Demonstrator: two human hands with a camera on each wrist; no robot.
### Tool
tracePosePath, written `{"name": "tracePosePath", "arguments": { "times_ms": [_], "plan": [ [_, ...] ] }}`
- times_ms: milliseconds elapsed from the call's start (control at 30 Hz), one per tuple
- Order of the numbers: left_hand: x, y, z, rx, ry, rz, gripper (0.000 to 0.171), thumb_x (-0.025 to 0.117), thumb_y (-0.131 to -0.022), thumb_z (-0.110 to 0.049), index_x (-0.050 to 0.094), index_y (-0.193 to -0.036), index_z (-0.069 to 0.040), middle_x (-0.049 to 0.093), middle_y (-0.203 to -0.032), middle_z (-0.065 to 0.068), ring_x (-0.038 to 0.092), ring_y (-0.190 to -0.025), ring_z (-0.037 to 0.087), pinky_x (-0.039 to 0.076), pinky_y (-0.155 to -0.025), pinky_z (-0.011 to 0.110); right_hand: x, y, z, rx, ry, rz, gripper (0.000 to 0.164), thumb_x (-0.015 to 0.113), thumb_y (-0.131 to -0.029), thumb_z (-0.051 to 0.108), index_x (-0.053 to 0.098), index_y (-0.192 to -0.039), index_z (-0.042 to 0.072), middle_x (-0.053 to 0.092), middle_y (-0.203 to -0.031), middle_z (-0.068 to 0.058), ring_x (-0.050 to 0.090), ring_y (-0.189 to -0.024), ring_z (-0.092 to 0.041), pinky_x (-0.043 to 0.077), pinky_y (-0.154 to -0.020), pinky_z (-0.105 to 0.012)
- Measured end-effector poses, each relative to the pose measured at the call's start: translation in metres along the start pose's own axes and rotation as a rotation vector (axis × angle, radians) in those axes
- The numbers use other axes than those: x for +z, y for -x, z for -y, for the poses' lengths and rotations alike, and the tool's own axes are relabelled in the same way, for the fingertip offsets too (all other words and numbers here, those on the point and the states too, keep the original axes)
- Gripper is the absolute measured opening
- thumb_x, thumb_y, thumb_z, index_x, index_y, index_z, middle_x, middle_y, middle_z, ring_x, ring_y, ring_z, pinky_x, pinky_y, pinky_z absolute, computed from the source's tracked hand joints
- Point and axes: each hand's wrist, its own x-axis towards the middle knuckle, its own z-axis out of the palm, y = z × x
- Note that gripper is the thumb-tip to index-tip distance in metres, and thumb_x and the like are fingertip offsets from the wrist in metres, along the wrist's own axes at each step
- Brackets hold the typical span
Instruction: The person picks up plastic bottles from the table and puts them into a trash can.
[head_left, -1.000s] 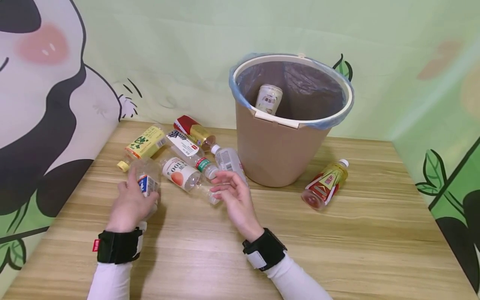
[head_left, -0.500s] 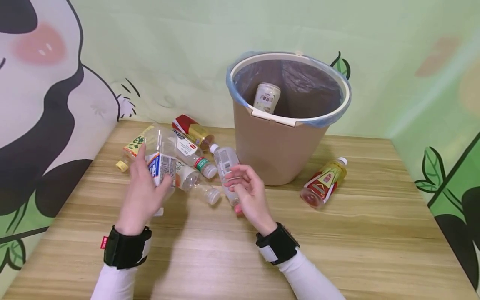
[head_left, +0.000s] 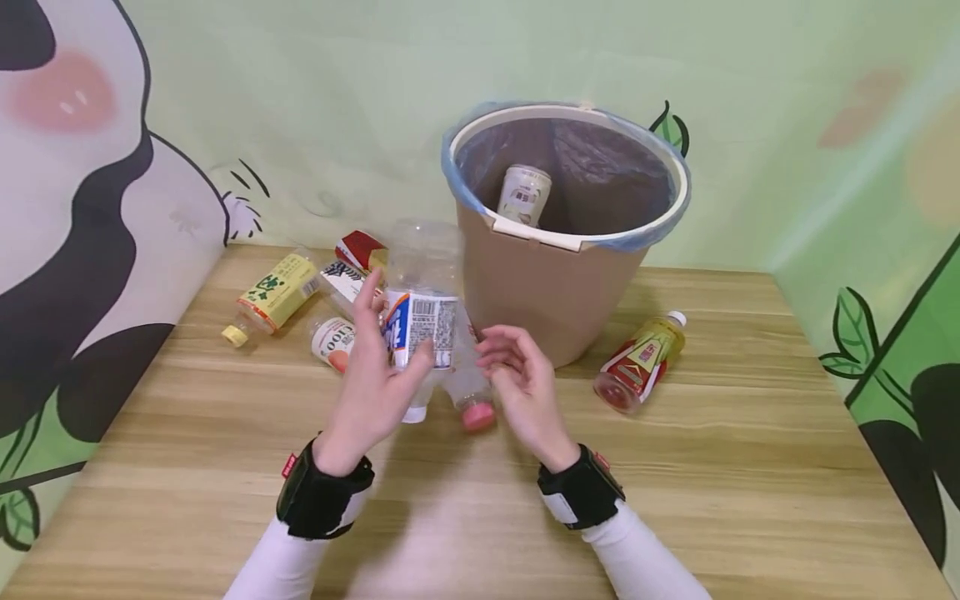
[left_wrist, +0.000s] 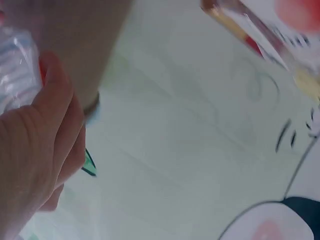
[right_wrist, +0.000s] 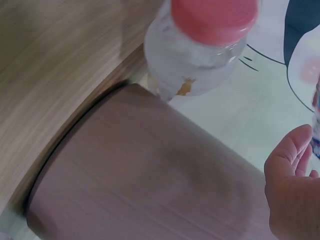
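My left hand grips a large clear plastic bottle with a blue, orange and white label, its white cap pointing down toward me. Part of that clear bottle shows at the edge of the left wrist view. Close to its right is my right hand, fingers loosely curled and holding nothing. Between the two hands lies a bottle with a pink cap, mostly hidden behind the held one; the pink-capped bottle looms large in the right wrist view.
Behind the hands stands a brown bin lined with a blue bag, a white can inside. Left lie a yellow-labelled bottle, a peach-pictured bottle and others partly hidden. A red-labelled bottle lies right of the bin.
My left hand has lifted the large clear bottle from the left side and carried it right, in front of the bin. My right hand has shifted right, away from the bottle pile.
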Motion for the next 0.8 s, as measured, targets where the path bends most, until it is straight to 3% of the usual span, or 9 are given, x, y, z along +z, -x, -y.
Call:
{"name": "tracePosePath", "arguments": {
  "times_ms": [167, 367, 600, 700, 800],
  "plan": [
    [0.018, 0.004, 0.003, 0.053, 0.131, 0.053, 0.092, 0.064, -0.089, -0.003, 0.006, -0.159, -0.017, 0.038, -0.149, 0.021, 0.061, -0.115, 0.033, 0.057, -0.092, 0.040, -0.006, 0.002, -0.001, -0.042, 0.008, -0.014, 0.041, 0.041, -0.095, -0.010, 0.049, -0.135, -0.008, 0.061, -0.118, -0.032, 0.065, -0.097, -0.015, 0.059, -0.083, -0.028],
    [0.028, 0.007, 0.005, 0.079, 0.167, 0.134, 0.093, 0.067, -0.090, -0.004, 0.005, -0.159, -0.017, 0.039, -0.151, 0.021, 0.061, -0.119, 0.037, 0.055, -0.096, 0.048, -0.009, 0.004, 0.003, -0.042, 0.020, -0.024, 0.048, 0.038, -0.104, 0.003, 0.040, -0.152, 0.003, 0.057, -0.133, -0.027, 0.061, -0.113, -0.008, 0.055, -0.095, -0.024],
    [0.032, 0.009, 0.003, 0.106, 0.163, 0.197, 0.090, 0.066, -0.094, -0.007, 0.006, -0.159, -0.022, 0.036, -0.153, 0.021, 0.059, -0.124, 0.037, 0.055, -0.100, 0.048, -0.008, 0.005, 0.003, -0.050, 0.048, 0.001, 0.052, 0.036, -0.105, 0.003, 0.029, -0.156, -0.004, 0.037, -0.159, -0.025, 0.042, -0.145, -0.028, 0.039, -0.115, -0.018],
    [0.032, 0.009, 0.004, 0.118, 0.156, 0.201, 0.089, 0.065, -0.094, -0.007, 0.006, -0.159, -0.021, 0.037, -0.152, 0.023, 0.058, -0.125, 0.038, 0.054, -0.102, 0.048, -0.007, 0.005, 0.004, -0.064, 0.025, 0.030, 0.054, 0.035, -0.104, 0.002, 0.024, -0.157, -0.006, 0.031, -0.162, -0.025, 0.036, -0.147, -0.034, 0.037, -0.116, -0.017],
    [0.032, 0.009, 0.006, 0.145, 0.131, 0.203, 0.088, 0.064, -0.095, -0.007, 0.006, -0.160, -0.018, 0.037, -0.151, 0.024, 0.056, -0.129, 0.038, 0.051, -0.107, 0.050, -0.006, 0.006, 0.003, -0.066, 0.010, 0.057, 0.057, 0.035, -0.104, 0.003, 0.019, -0.159, -0.003, 0.025, -0.165, -0.024, 0.038, -0.146, -0.029, 0.038, -0.115, -0.017]
  ]
}}
